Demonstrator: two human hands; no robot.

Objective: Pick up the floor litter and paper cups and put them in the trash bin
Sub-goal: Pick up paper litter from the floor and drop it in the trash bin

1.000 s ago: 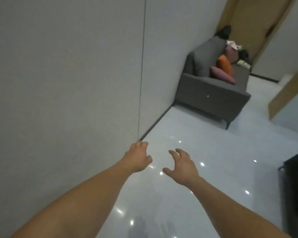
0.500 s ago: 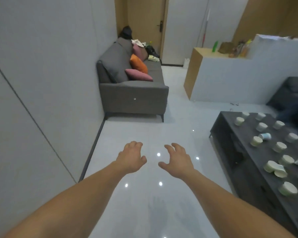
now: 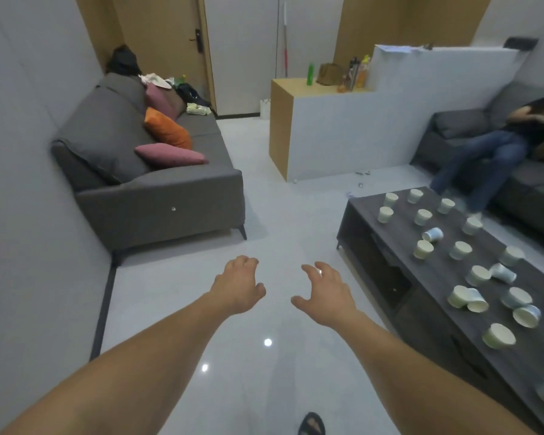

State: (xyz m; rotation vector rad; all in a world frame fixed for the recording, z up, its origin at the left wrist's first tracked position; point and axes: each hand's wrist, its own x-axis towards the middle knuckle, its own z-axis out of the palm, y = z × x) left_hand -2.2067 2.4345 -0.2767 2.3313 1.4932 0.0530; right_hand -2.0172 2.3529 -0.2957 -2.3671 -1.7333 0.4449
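My view has swung round from the bare wall to the room, and the low table with its cups has come fully into sight on my right. My fingers are spread and loosely curled on both hands, holding nothing: the left hand and the right hand hover side by side above the glossy floor.

The paper cups stand and lie scattered over the dark tabletop, well to the right of my right hand. I judge the sensible move is to turn that way and take the nearest cups first, nesting the upright ones so each trip carries several, and pinching the tipped ones by the rim.

The floor litter is only a few small specks by the base of the white partition, too small to identify. No trash bin is in sight. The tabletop's near end runs out of frame, so more cups may lie there.
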